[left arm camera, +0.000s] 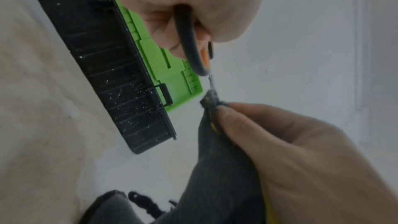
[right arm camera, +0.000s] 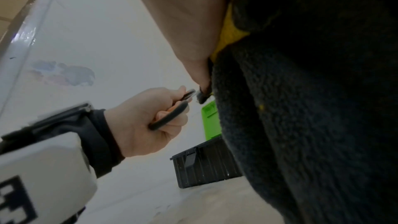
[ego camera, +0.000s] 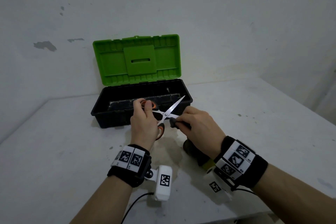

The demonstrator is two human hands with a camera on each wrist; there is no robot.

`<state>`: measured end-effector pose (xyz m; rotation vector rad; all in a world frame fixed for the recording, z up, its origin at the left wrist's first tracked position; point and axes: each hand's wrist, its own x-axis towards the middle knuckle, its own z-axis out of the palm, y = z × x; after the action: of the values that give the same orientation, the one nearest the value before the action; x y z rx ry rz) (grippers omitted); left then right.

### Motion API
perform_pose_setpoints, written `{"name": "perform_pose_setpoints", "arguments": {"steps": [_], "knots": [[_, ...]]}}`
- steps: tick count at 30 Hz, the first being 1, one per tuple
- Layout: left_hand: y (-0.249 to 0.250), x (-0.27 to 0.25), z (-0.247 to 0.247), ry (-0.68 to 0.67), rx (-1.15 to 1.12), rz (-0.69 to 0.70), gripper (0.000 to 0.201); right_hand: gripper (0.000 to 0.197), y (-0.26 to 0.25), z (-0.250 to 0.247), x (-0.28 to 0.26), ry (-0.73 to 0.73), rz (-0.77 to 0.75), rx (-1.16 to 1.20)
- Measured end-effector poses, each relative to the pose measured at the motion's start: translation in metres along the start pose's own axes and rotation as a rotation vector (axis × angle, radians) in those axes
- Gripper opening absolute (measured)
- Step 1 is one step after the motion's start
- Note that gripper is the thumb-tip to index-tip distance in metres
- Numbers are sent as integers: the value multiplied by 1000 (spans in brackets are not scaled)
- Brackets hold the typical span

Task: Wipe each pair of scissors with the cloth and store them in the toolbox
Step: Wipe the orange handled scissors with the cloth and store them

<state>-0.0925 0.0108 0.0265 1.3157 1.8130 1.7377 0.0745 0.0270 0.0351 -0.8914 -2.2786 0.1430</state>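
Hands over counter point(ego camera: 254, 132), before open toolbox point(ego camera: 138, 114). Left hand point(ego camera: 143, 123) grips scissors point(ego camera: 168, 113) by the handles; right hand point(ego camera: 196, 123) pinches cloth point(ego camera: 173, 123) on lower blade. Blades spread; upper tip points up-right toward the toolbox, long axis diagonal. Judgement: draw cloth pivot-to-tip, fingers off the edge.

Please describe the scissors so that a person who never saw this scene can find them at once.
Find the open toolbox with the green lid on the white table. Just in front of it, the left hand holds the scissors: blades spread open, handles black and orange, the only shiny metal there.
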Motion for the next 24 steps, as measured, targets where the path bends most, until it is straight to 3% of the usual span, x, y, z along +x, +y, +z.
{"name": "perform_pose_setpoints", "arguments": {"steps": [3,6,9,12,14,18,22,24], "knots": [[3,-4,6,-36,34,49,16,16,-6,-1,6,88,-36,52],[4,-12,13,-73,68,106,11,16,-12,6,10,36,-31,0],[0,-14,14,-63,65,104,13,15,-4,5,10,41,54,-10],[-4,-14,12,-55,76,70,11,15,10,-3,11,142,167,3],[-2,-14,11,-52,80,64,10,12,7,-4,9,176,122,30],[0,-14,15,-55,70,108,13,12,-7,6,5,24,10,38],[-4,-15,12,-47,53,79,15,12,10,-3,14,149,128,37],[-4,-13,11,-45,39,31,18,10,4,-6,12,160,74,55]]}}
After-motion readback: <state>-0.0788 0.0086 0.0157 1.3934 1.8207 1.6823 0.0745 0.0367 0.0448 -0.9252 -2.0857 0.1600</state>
